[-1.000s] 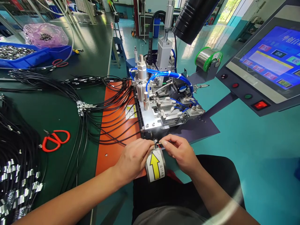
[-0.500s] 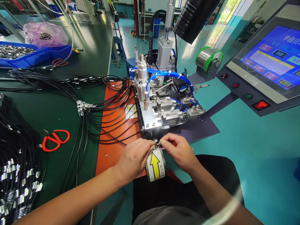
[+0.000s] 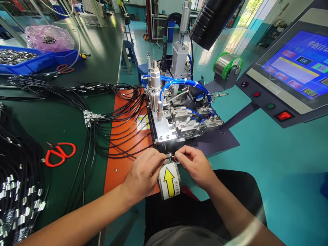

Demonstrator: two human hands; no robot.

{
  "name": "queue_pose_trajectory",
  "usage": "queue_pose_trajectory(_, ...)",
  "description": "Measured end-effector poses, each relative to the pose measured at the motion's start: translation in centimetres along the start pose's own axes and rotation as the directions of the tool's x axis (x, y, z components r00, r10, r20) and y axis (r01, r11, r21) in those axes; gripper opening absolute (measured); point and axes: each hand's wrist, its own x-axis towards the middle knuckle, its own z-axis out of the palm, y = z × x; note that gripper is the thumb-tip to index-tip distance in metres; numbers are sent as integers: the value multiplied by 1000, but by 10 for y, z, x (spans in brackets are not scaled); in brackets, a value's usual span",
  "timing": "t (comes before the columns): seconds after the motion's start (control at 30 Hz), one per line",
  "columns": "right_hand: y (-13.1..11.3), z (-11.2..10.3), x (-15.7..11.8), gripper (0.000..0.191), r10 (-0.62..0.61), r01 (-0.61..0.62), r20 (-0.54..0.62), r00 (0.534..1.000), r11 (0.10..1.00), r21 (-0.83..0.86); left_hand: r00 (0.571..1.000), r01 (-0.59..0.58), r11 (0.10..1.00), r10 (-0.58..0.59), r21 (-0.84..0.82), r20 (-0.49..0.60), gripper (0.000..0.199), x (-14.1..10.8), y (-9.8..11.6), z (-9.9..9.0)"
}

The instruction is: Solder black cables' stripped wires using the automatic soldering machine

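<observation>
1. Dark green, smooth-topped table (image 3: 58, 118) along the left, strewn with black cables.
2. Silver metal machine with blue air hoses (image 3: 164, 128) at centre, standing just beyond both hands.
3. Grey control panel with a blue touchscreen (image 3: 282, 97), up to the right, well apart from the work.
4. Flat orange plate (image 3: 124, 176) between table and machine, crossed by several black cables.
5. Left hand (image 3: 145, 167), back upward, over the plate's right edge; grip together, fingertips closed on the cable's left part. Cannot tell how far the cable runs on beneath the palm.
6. Right hand (image 3: 194, 165), facing the left across a narrow gap; grip pinched, thumb against forefinger at the cable's right end.
7. Grey metal wheel with a white label and yellow arrow (image 3: 169, 181), below the gap, arrow pointing toward the machine.
8. Red-handled scissors (image 3: 60, 153) on the table, well to the left of both hands.
9. Thin black cable (image 3: 170, 157), bridging the two grips just above the wheel's upper edge. Long axis left to right, across the arrow's direction; neither hand nearer, both touching. Cannot tell whether touching the wheel.
10. Fine red wire (image 3: 175, 158) by the right fingertips, too small for more detail.
</observation>
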Motion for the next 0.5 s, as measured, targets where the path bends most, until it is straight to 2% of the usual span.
queue_pose_trajectory(0.3, 5, 1, 2, 25, 19, -19, 4, 1000, 1000, 1, 1000, -9, 993, 5, 117, 29, 17, -3, -2, 2)
queue_pose_trajectory(0.5, 7, 1, 4, 24, 28, -29, -7, 1000, 998, -57, 999, 11, 991, -15, 133, 29, 18, -2, -1, 2)
